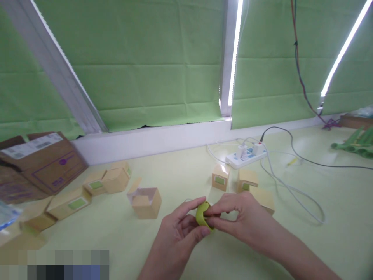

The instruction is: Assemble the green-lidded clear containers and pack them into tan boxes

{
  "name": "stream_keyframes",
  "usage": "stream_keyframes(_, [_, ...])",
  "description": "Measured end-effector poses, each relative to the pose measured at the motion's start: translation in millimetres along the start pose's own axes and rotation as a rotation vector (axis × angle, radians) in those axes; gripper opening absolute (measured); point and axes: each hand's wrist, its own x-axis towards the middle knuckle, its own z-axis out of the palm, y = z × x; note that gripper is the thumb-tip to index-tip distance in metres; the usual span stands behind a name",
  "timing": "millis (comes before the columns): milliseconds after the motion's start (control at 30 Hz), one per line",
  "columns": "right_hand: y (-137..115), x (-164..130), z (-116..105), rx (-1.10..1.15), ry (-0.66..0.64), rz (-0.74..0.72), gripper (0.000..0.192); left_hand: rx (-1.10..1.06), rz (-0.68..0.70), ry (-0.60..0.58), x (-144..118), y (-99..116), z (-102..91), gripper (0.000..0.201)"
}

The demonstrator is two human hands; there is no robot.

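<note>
On the left part of the pale green table (116,237), a small open box of tan cardboard (145,209) stands nearer to the back edge than the left hand (182,233). This hand grips, between thumb and fingers, a curled, smooth yellow-green band (199,214), well apart from that edge. The band seems light, soft and springy, maybe slightly slippery; its outer rims look good for holding. The right hand (243,214) reaches into the curl; whether it pinches anything, I cannot tell.
</note>
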Motion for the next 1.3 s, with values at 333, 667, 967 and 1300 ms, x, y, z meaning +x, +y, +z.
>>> stream_keyframes(333, [1.8, 0.7, 3.5, -0.282, -0.018, -0.092, 0.019, 0.031, 0.051, 0.040, 2.6, -0.2, 3.2, 0.046])
stream_keyframes(667, [8.6, 2.2, -2.2, -0.313, -0.001, -0.355, 0.026, -0.055, 0.056, 0.158, 8.2, -7.9, 2.8, 0.050])
stream_keyframes(967, [8.1, 1.9, 9.0, 0.012, 0.264, -0.224, 0.010, -0.141, 0.164, 0.178, 4.7, -5.7, 4.4, 0.034])
stream_keyframes(1300, [7.4, 2.6, 12.8, 0.038, 0.388, -0.319, 0.016, -0.177, 0.155, 0.186, 3.9, -4.8, 5.3, 0.028])
